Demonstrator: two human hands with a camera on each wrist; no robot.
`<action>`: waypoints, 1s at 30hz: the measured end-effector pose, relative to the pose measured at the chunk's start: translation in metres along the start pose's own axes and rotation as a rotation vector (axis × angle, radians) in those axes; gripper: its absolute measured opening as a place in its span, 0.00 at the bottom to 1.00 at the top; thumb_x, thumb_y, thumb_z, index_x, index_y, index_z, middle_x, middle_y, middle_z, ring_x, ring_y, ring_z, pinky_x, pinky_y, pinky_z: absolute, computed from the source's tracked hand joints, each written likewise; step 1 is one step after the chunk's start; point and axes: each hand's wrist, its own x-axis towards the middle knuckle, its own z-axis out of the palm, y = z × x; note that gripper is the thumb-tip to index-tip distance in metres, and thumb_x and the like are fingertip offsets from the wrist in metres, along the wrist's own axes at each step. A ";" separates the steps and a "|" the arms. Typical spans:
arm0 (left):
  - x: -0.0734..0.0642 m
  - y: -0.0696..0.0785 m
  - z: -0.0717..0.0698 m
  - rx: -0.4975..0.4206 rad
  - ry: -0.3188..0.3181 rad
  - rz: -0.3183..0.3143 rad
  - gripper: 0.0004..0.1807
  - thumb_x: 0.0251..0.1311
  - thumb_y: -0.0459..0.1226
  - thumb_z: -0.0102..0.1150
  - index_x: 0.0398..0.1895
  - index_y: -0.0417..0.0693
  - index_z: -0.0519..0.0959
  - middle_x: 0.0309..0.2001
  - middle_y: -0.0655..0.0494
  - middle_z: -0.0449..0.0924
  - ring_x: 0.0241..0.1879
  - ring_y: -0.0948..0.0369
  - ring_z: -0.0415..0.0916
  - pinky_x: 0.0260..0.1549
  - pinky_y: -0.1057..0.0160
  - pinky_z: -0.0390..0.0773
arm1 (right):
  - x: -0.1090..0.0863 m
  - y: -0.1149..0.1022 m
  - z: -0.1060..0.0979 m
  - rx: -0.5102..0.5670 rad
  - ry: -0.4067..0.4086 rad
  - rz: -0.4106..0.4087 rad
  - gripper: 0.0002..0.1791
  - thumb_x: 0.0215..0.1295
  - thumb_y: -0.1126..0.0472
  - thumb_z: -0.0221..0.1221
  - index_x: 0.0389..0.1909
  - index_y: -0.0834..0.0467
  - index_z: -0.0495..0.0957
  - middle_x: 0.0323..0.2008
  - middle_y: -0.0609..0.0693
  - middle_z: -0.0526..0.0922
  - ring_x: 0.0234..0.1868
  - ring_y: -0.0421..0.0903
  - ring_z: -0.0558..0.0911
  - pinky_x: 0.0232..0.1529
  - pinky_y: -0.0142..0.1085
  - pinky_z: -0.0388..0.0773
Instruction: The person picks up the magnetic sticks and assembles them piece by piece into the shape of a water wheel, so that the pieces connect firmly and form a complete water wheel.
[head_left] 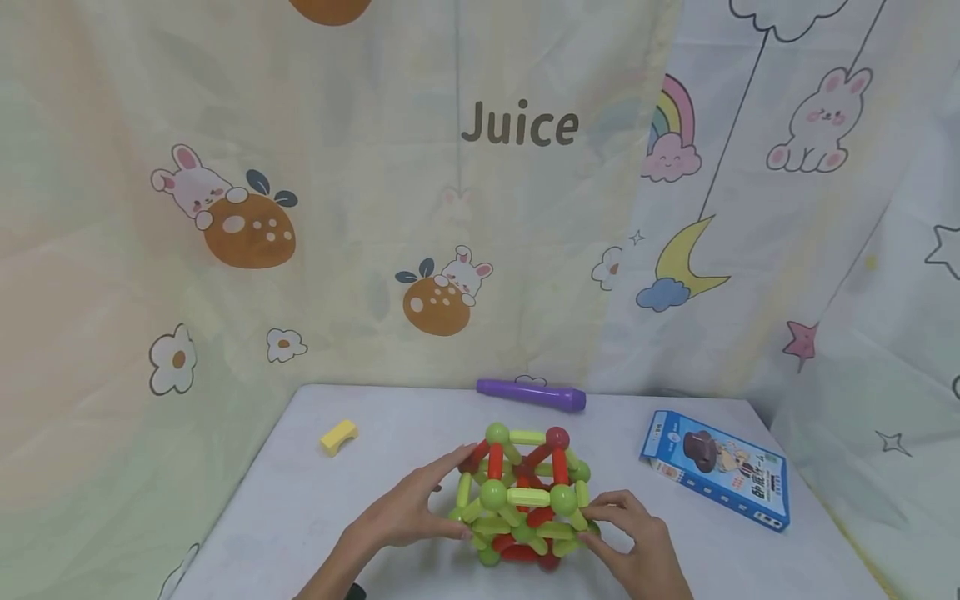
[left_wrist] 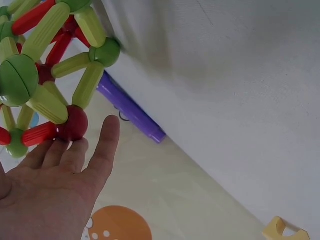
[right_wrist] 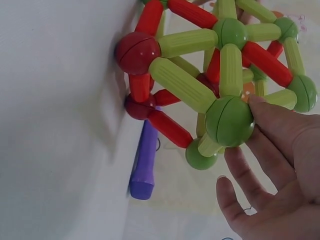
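A cage-like magnetic ball-and-stick model (head_left: 528, 497) stands near the table's front, built of lime and red rods joined by green and red balls. My left hand (head_left: 408, 508) spans its left side, thumb in front and fingers behind. In the left wrist view those fingers lie fairly straight against a red ball (left_wrist: 74, 123). On the opposite side, my right hand (head_left: 633, 537) pinches the model at a lower corner. The right wrist view shows a green ball (right_wrist: 230, 121) between its thumb and fingers, with the other fingers loosely bent below.
Behind the model, a purple toy microphone (head_left: 531, 395) lies along the table's back edge. A blue printed box (head_left: 720, 467) lies at the right. Toward the back left sits a small yellow arched block (head_left: 339, 437). A patterned curtain (head_left: 360, 208) hangs directly behind the white table (head_left: 285, 500).
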 end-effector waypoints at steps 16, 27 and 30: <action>0.020 -0.007 -0.004 0.028 0.033 0.017 0.59 0.59 0.52 0.81 0.88 0.57 0.55 0.85 0.52 0.57 0.83 0.47 0.58 0.71 0.38 0.71 | 0.020 0.013 0.014 -0.043 0.137 -0.173 0.23 0.48 0.74 0.81 0.44 0.51 0.91 0.46 0.39 0.86 0.44 0.36 0.84 0.37 0.31 0.85; 0.035 -0.017 -0.009 0.030 0.074 0.011 0.56 0.63 0.50 0.79 0.88 0.52 0.56 0.86 0.47 0.55 0.83 0.45 0.57 0.72 0.40 0.71 | 0.041 0.019 0.021 -0.038 0.139 -0.191 0.22 0.49 0.74 0.81 0.43 0.52 0.90 0.46 0.44 0.88 0.46 0.40 0.86 0.37 0.35 0.87; 0.035 -0.018 -0.009 0.030 0.089 0.020 0.55 0.63 0.49 0.79 0.87 0.51 0.56 0.85 0.46 0.56 0.82 0.44 0.57 0.71 0.39 0.72 | 0.044 0.019 0.020 -0.034 0.125 -0.181 0.22 0.49 0.74 0.81 0.43 0.51 0.90 0.47 0.44 0.88 0.46 0.41 0.86 0.38 0.35 0.87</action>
